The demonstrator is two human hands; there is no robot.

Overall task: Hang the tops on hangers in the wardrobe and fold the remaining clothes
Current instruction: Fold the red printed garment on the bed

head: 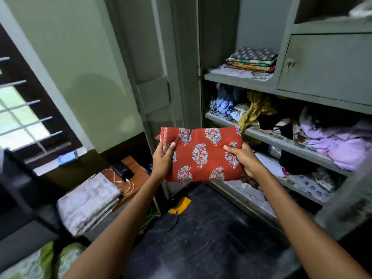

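I hold a folded red cloth (203, 154) printed with blue floral motifs out in front of me, level with the lower shelves of the open grey wardrobe (227, 77). My left hand (163, 160) grips its left edge, thumb on top. At the right edge my right hand (244, 158) holds it the same way. A neat stack of folded clothes (252, 59) lies on the upper shelf. The shelf below carries a jumble of loose clothes (259, 109), among them a mustard piece and lilac garments (338, 141).
A folded grey cloth (88, 202) lies on a small wooden table (136, 170) at the left, beside a black charger with a white cable. A yellow-and-dark cloth (179, 205) lies on the dark floor. The wardrobe door (153, 77) stands open behind the cloth. A barred window is far left.
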